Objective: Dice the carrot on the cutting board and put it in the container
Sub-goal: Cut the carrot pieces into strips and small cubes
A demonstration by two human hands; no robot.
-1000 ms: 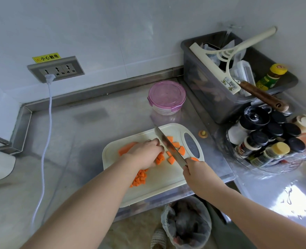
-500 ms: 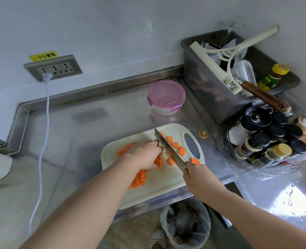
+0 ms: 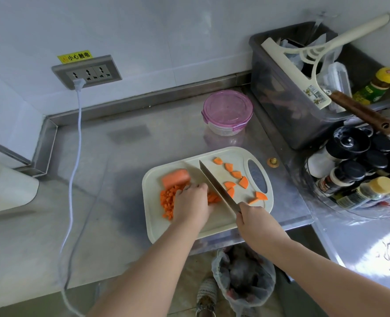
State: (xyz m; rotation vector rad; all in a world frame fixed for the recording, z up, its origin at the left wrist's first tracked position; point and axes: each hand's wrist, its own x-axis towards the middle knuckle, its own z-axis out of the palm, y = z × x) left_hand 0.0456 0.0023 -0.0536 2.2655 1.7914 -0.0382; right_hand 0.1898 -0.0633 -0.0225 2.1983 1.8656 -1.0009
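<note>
Head view: the right hand [image 3: 255, 220] grips the knife [image 3: 216, 186], its blade slanting across the cutting board [image 3: 221, 221] between carrot slices [image 3: 236, 174] and diced carrot [image 3: 167, 200]. The left hand [image 3: 190, 203] covers part of the pile, so its grip cannot be told. The lidded container [image 3: 227, 112] stands behind the board, beside a grey bin [image 3: 287, 115].

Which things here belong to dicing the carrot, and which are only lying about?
For the job: board, carrot chunk, slices, dice, knife gripped by the right hand, left hand over the dice, lidded container.

Lying about: bin, squeegee, spice jars, socket, cable, waste bag.
</note>
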